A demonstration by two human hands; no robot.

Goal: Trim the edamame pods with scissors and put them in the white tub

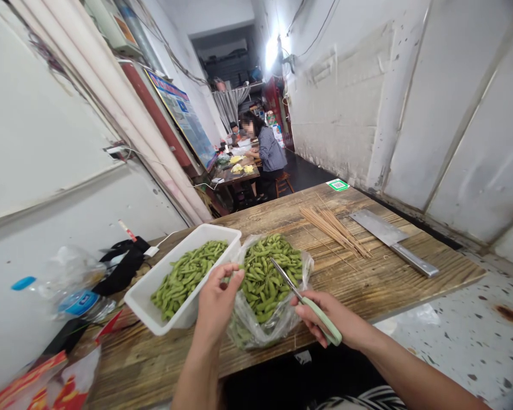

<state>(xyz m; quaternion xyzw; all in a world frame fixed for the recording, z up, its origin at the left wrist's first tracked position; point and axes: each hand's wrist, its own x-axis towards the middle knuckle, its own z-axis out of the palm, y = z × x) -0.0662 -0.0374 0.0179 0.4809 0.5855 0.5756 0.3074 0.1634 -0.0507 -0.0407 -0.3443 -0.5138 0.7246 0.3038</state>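
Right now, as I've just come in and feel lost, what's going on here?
The left hand pinches what looks like a green pod, near a white tub and a plastic bag, both holding pods. The right hand holds scissors, tips over the bag. Thin sticks and a cleaver lie farther right on the table.

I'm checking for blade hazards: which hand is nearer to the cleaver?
Right. The right hand, holding scissors, is left of the cleaver, not touching it. The left hand is farther left, by the left edge of the bag of pods.
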